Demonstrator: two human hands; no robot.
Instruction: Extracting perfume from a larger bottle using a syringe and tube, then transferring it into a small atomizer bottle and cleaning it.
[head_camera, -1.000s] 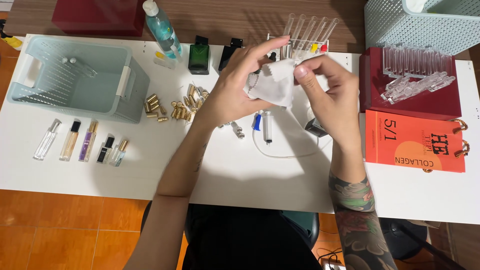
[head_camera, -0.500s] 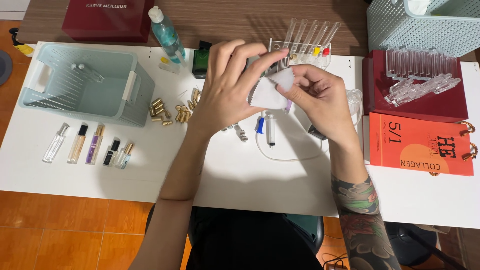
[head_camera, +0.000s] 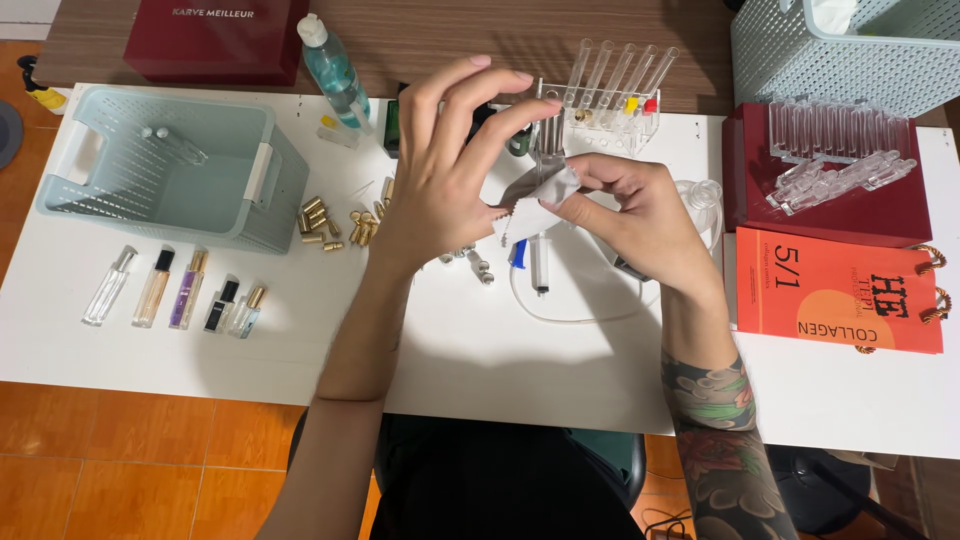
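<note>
- A white table is seen filling the frame's middle.
- A pale green basket is set at upper left.
- The left hand is held at centre, fingers spread, thumb and forefinger pinched on a cloth.
- The right hand is closed on the same cloth.
- The small white cloth is gripped between both hands, above centre.

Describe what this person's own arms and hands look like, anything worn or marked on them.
Both arms are bare, with no sleeves, gloves, rings or watch visible. The right forearm carries a large multicoloured tattoo with red and green floral shapes. The left hand and right hand show no markings.
</note>
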